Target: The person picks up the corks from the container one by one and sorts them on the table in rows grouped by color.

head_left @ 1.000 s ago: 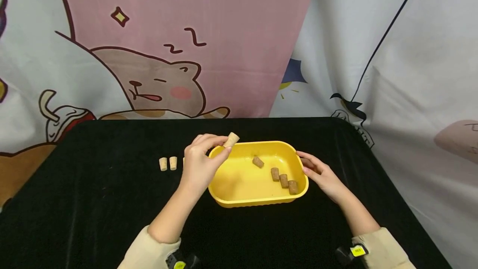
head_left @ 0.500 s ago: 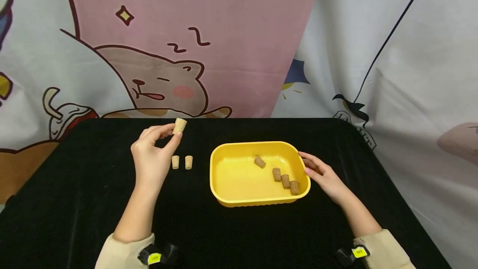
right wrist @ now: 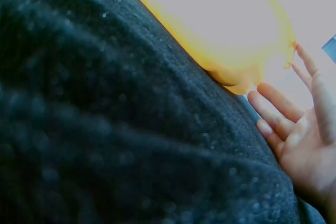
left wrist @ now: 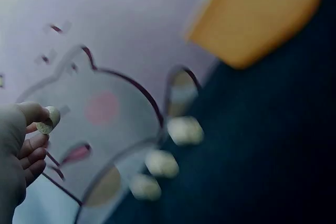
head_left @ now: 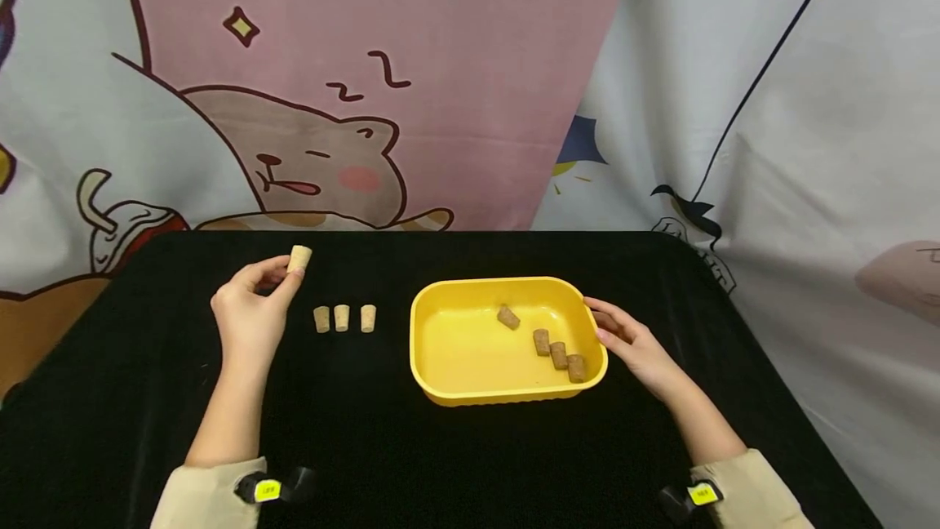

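Only the head view shows four brown corks [head_left: 558, 356] inside the yellow tray [head_left: 463, 353]. Left hand [head_left: 248, 308]: thumb and fingertips pinch a pale cork [head_left: 299, 257] near three loose corks [head_left: 341, 318] on black cloth [head_left: 352, 431]. Right hand [head_left: 640, 356]: fingers loosely spread, touching the tray's rim.

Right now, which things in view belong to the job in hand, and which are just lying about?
Likely the job:
left hand pinching a cork
three lined-up corks
yellow tray holding four corks
right hand at the tray's edge

Likely just there:
black cloth
cartoon curtain
wrist cameras
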